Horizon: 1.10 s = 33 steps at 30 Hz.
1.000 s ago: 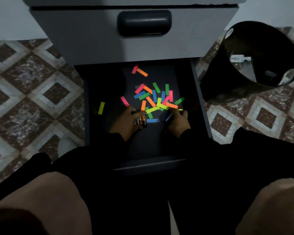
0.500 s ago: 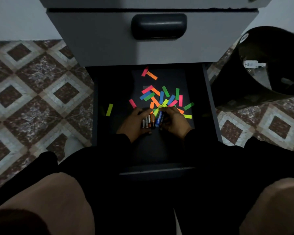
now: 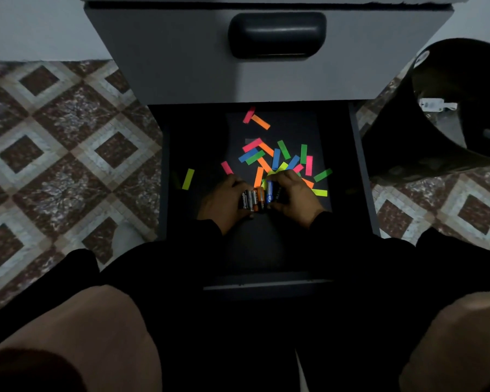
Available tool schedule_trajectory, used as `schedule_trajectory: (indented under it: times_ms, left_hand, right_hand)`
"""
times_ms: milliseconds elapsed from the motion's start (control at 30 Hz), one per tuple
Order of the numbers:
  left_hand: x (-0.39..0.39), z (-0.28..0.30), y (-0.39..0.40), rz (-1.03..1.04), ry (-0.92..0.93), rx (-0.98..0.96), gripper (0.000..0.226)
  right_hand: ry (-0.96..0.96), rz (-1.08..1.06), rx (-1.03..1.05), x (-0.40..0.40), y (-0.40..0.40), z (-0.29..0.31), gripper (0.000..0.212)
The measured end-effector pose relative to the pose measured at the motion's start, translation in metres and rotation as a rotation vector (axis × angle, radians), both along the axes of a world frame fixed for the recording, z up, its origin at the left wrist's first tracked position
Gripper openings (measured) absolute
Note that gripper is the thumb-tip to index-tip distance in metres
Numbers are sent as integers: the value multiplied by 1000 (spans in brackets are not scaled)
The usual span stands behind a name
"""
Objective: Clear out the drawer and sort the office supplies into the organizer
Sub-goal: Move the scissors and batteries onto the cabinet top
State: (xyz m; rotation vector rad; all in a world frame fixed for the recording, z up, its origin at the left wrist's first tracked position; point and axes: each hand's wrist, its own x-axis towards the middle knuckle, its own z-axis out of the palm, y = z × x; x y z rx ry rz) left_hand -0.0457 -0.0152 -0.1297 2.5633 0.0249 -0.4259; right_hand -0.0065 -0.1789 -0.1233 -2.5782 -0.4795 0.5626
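Observation:
The bottom drawer (image 3: 362, 176) stands pulled open, dark inside. Several neon paper strips (image 3: 277, 157) in pink, orange, green, blue and yellow lie scattered on its floor. Both hands are inside the drawer, close together. My left hand (image 3: 224, 202) curls around several batteries (image 3: 251, 200), black, grey and orange. My right hand (image 3: 297, 198) grips a blue battery (image 3: 270, 191) pressed against that bunch. One yellow strip (image 3: 188, 179) lies apart at the left.
A closed grey drawer front with a dark handle (image 3: 277, 35) overhangs the open drawer. A black bin (image 3: 447, 108) lies tilted on the patterned tile floor (image 3: 63, 154) at the right. My knees fill the bottom corners.
My hands have come together at the drawer's middle, gathering batteries into one bunch. The camera view shifted left, so the cabinet now sits further right in the frame.

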Motion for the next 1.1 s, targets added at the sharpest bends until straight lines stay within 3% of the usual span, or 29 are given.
schedule_trajectory:
  times_ms: [267, 733, 900, 1100]
  left_hand:
    - [0, 0, 1, 6, -25, 18, 65]
    - [-1, 4, 4, 10, -35, 10, 51]
    - [-2, 30, 8, 0, -71, -32, 56]
    - [-6, 100, 14, -45, -182, -15, 58]
  right_hand:
    - [-93, 166, -179, 0, 0, 0, 73]
    - [-171, 189, -209, 1, 3, 4, 61]
    - [-177, 192, -205, 2, -2, 35, 66]
    - [-321, 269, -238, 4, -13, 110, 65]
